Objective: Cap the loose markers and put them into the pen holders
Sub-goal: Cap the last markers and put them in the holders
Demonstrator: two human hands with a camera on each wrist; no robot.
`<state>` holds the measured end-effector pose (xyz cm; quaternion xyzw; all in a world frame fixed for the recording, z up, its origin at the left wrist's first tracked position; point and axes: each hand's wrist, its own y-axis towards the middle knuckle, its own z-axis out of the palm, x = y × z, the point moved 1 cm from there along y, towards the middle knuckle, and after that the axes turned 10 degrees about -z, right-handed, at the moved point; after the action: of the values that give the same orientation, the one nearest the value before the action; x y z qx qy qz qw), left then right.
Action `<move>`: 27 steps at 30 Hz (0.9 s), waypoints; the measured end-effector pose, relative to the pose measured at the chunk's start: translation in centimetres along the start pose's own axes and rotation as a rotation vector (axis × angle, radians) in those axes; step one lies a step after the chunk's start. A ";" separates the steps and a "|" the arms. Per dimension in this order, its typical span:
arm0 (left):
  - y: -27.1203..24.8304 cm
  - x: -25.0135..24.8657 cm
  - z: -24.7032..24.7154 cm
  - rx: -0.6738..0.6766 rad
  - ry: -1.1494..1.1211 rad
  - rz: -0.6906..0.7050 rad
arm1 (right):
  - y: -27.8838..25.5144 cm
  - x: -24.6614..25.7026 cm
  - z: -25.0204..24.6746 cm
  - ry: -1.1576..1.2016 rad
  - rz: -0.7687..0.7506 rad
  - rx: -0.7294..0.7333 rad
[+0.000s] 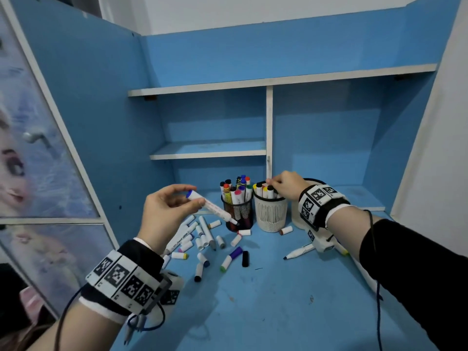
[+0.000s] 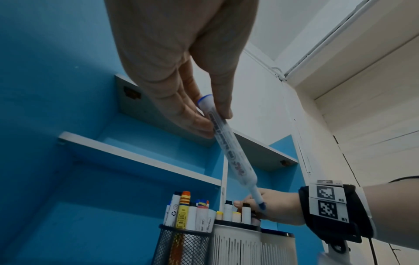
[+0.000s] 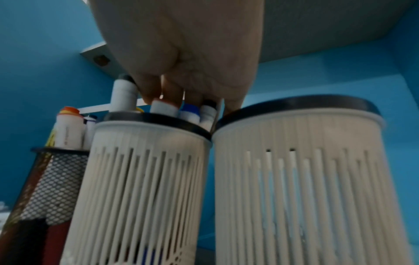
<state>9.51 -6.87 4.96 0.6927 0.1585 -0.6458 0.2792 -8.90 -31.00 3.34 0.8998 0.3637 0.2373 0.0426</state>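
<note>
Head view: uncapped marker (image 1: 215,207) between left-hand fingers (image 1: 195,202).

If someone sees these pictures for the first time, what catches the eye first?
The left hand holds an uncapped blue-tipped white marker above scattered caps and markers on the blue desk. Behind stand a black mesh pen holder and a white slotted pen holder, where the right hand reaches in.

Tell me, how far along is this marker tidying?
Roughly midway, I'd guess. Done: the black mesh holder and the white slatted holder already stand full of capped markers. In hand: the left hand pinches an uncapped blue marker, while the right hand reaches into the white holder's markers. Left: loose markers and caps scattered on the desk.
</note>
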 end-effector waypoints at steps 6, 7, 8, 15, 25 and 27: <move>-0.8 0.9 -1.0 -0.034 -0.036 -0.009 | -1.2 2.0 -1.3 0.094 -0.138 -0.209; -1.0 1.0 -1.2 -0.041 -0.045 -0.006 | -1.8 2.8 -1.6 0.126 -0.192 -0.276; -1.1 1.1 -1.5 -0.047 -0.057 -0.007 | -2.5 3.8 -1.7 0.157 -0.242 -0.324; -1.9 2.1 -2.7 -0.059 -0.127 -0.029 | -6.9 7.5 3.0 0.200 -0.401 -0.068; -3.7 2.2 -3.8 -0.070 -0.178 -0.069 | -6.7 7.8 8.3 -0.151 -0.427 0.606; -4.0 2.1 -4.1 -0.083 -0.170 -0.068 | -6.6 7.9 8.2 -0.132 -0.420 0.621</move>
<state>10.70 -1.57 2.23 0.6175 0.1842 -0.7043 0.2979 -4.38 -20.10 -2.43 0.7892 0.5911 0.0434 -0.1611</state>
